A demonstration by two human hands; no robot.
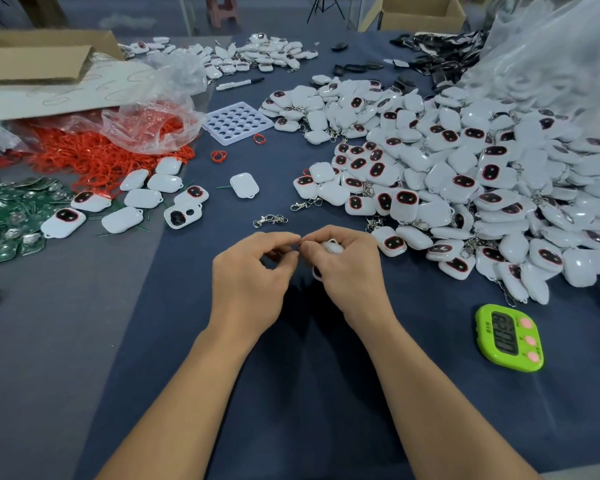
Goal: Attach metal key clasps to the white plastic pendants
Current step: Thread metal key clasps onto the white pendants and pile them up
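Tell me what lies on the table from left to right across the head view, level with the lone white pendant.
Green circuit boards → small group of white pendants → lone white pendant → large pile of white pendants.

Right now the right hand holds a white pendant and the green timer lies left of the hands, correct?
No: the head view shows the green timer on the right, beyond the right hand, which does hold a white pendant.

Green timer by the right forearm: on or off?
On. The green timer lies face up and its screen shows dark digits.
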